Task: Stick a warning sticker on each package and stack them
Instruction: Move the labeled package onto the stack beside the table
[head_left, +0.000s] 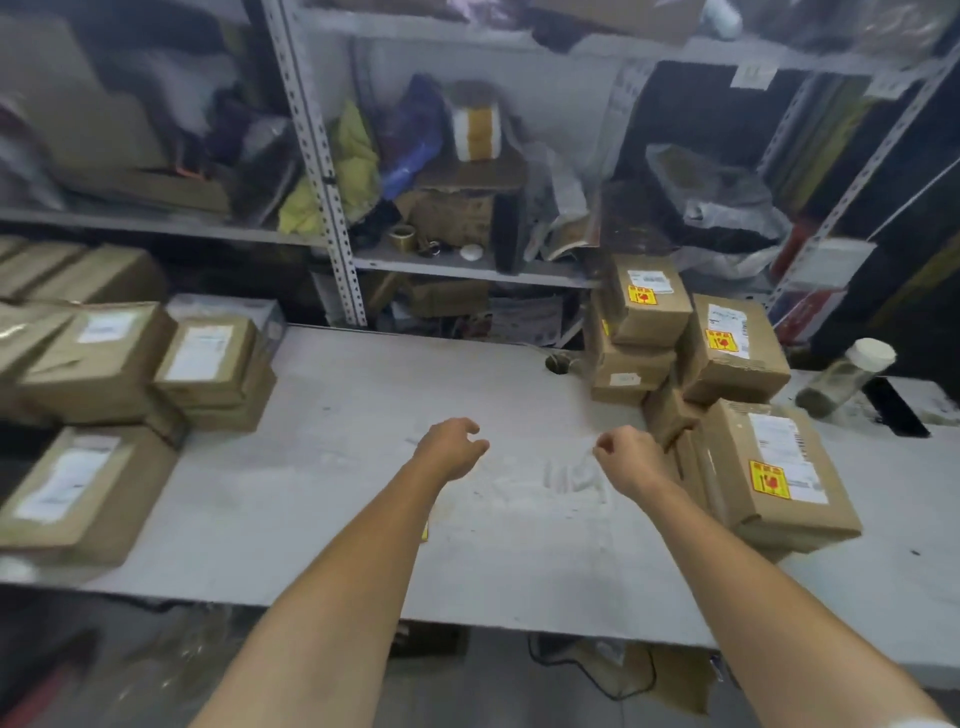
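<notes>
Both my hands hover over the middle of the grey table (363, 509), holding nothing. My left hand (451, 448) has loosely curled fingers. My right hand (626, 453) is loosely curled too, close to the stickered stack on the right. That stack holds brown packages with yellow-red warning stickers: a near one (774, 467), one behind it (732, 348) and a top one (649, 301). On the left lie brown packages with white labels only: a near one (78, 488), a middle one (104, 353) and a smaller one (208, 358). A yellow scrap (424, 532) peeks out beside my left forearm.
Metal shelving (332, 208) full of bags, boxes and tape rolls rises behind the table. A clear jar with a white lid (847, 376) lies tilted at the far right. A cable hole (556, 362) sits near the table's back edge. Cables hang under the front edge.
</notes>
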